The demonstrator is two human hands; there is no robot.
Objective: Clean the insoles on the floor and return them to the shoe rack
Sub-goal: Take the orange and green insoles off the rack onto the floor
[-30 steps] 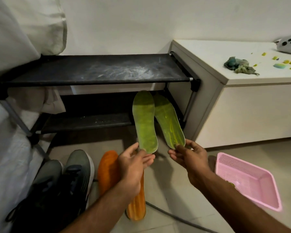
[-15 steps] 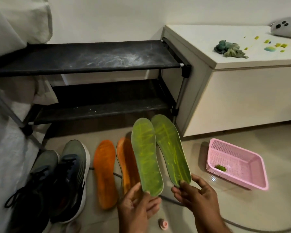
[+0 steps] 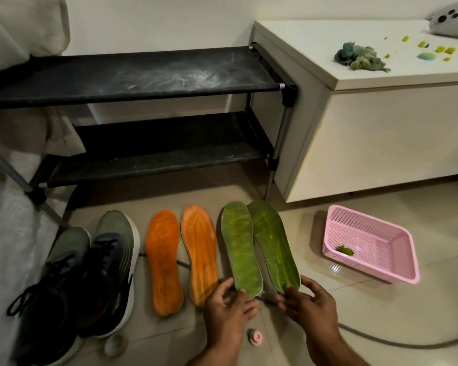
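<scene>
Lower left: pair of sneakers [image 3: 90, 281]. Centre: two orange insoles [image 3: 181, 257] flat on floor. Left hand [image 3: 229, 310] pinching heel of left green insole [image 3: 239, 248]; right hand [image 3: 308, 303] pinching right green insole [image 3: 274, 244]. Right: pink basket [image 3: 397, 262].

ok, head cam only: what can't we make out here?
- Heels of the two green insoles: covered by the left hand and right hand pinching them.
- Whether the insole toes touch the floor: cannot tell.
- Green scrap in the pink basket: too small to identify.
- White device on the cabinet: cut off by the right edge.
- Left end of the shoe rack: hidden behind pale fabric.
</scene>
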